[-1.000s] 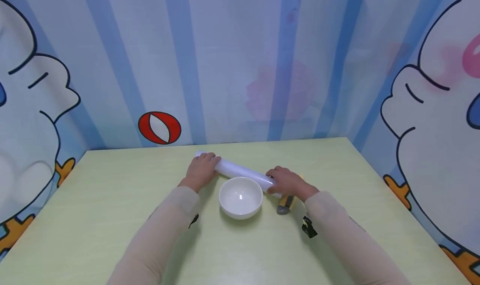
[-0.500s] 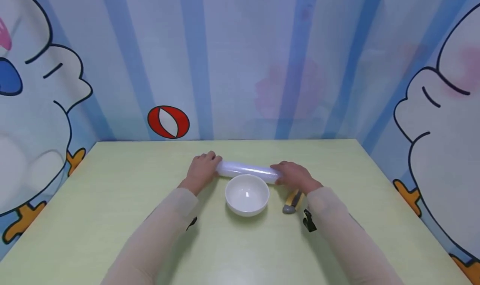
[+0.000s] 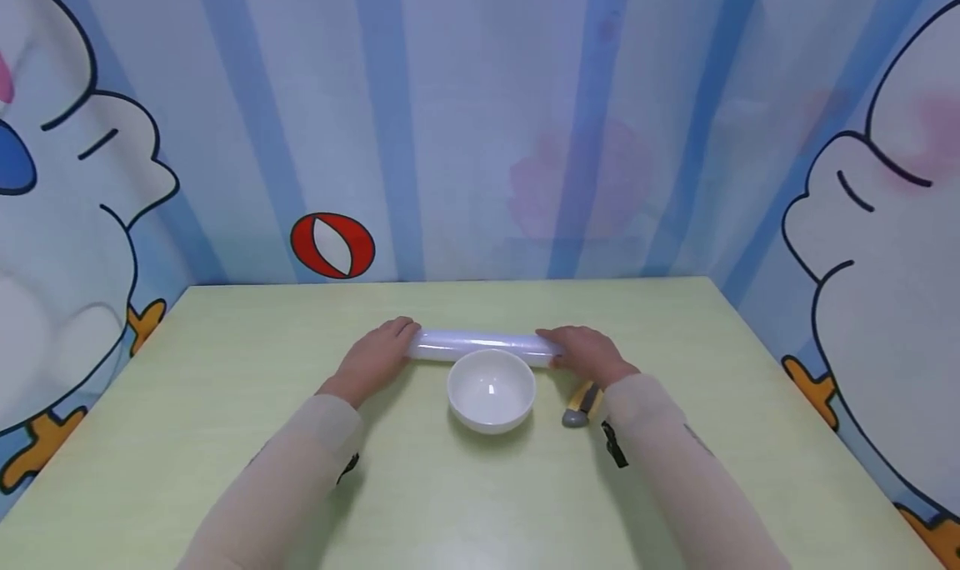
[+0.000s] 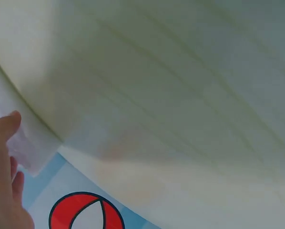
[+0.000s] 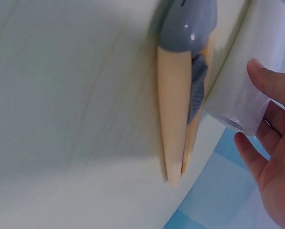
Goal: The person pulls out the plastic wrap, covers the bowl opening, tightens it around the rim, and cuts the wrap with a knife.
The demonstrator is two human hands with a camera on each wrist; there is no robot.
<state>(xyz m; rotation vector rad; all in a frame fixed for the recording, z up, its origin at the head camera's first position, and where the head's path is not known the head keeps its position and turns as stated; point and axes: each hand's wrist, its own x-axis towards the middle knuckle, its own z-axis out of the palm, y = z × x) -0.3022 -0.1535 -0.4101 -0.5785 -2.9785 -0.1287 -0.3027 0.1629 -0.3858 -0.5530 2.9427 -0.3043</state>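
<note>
A roll of clear plastic film [image 3: 457, 345] lies crosswise on the table, behind a white bowl [image 3: 491, 392]. At its left end my left hand [image 3: 375, 357] grips it; the left wrist view catches the thumb [image 4: 6, 125] on the film, with fingers partly behind. The other end is held by my right hand [image 3: 588, 353], whose thumb and fingers straddle the roll [image 5: 249, 71] in the right wrist view. Just in front of that hand rests a yellow and grey utility knife [image 3: 581, 405], which neither hand touches. The bowl hides part of the roll's near side.
The pale green table [image 3: 247, 387] ends at a striped blue backdrop [image 3: 480, 137] with cartoon figures along the back and both sides. The bowl stands between my forearms. A black strap end [image 3: 613, 445] hangs under the right sleeve.
The roll has swung from a slant to lying straight across. Over the last half second my left hand has moved left and slightly nearer. Bowl and knife stay on the table; the head view has shifted.
</note>
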